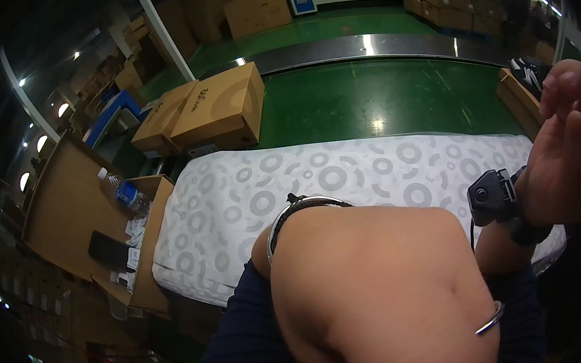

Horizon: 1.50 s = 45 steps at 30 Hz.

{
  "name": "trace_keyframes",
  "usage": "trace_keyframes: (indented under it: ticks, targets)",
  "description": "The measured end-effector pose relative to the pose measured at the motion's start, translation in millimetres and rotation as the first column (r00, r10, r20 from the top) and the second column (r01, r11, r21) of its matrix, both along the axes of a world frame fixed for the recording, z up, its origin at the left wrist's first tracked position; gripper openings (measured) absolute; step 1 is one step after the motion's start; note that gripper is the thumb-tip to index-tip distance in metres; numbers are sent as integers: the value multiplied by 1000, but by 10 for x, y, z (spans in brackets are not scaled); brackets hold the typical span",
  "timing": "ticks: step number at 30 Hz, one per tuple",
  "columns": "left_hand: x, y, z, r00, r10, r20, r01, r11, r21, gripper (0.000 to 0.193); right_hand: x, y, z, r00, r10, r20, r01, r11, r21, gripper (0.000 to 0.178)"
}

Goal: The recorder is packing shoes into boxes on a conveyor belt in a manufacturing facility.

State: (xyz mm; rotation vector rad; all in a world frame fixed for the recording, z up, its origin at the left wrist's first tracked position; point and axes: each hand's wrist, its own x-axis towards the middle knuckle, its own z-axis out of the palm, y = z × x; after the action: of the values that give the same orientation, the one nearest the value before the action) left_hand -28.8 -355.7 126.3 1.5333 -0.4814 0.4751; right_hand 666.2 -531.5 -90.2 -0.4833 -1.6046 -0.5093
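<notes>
On the right, my right hand (pixel 567 143) is raised with its palm in view and its fingers pointing up, loosely bent. Nothing shows in it. A small black camera (pixel 491 196) is strapped at its wrist. A bare arm (pixel 382 284) fills the lower middle, close to the view, and a dark and silver bracelet (pixel 306 202) shows behind it. My left hand itself cannot be made out. Beyond the arm lies a flat surface covered in white paper (pixel 351 166) with grey ring patterns. Neither hand is seen touching it.
An open cardboard box (pixel 160 227) at left holds a water bottle (pixel 124 193), a dark flat object (pixel 111 250) and white packets. Brown boxes (pixel 222 108) stand behind. A black and white shoe (pixel 533 76) sits by a box at far right. A metal-edged strip (pixel 362 47) crosses beyond.
</notes>
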Motion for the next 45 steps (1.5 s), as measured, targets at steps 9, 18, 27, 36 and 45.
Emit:
trace_keyframes:
  ticks: [9,18,27,36,45]
  targets:
    - [-767,251,-191,976,-186,109,189,982,-13,7,-5283,1074,1829,981,-155,116,165,983,-80,21]
    - [-620,123,-197,948,-310,77,309,951,23,6,-5656,1133,1926,970,-209,127,219,973,-71,21]
    - [-554,117,-197,908,-417,38,417,909,11,9,-5623,1129,1939,975,-195,107,202,978,-59,24]
    - [-451,0,-212,848,-531,-3,531,848,12,13,-5641,1062,2068,957,-210,199,230,969,-89,25]
    - [-343,-118,-251,778,-627,-36,627,779,0,17,-5590,983,2074,954,-236,187,256,963,-87,26]
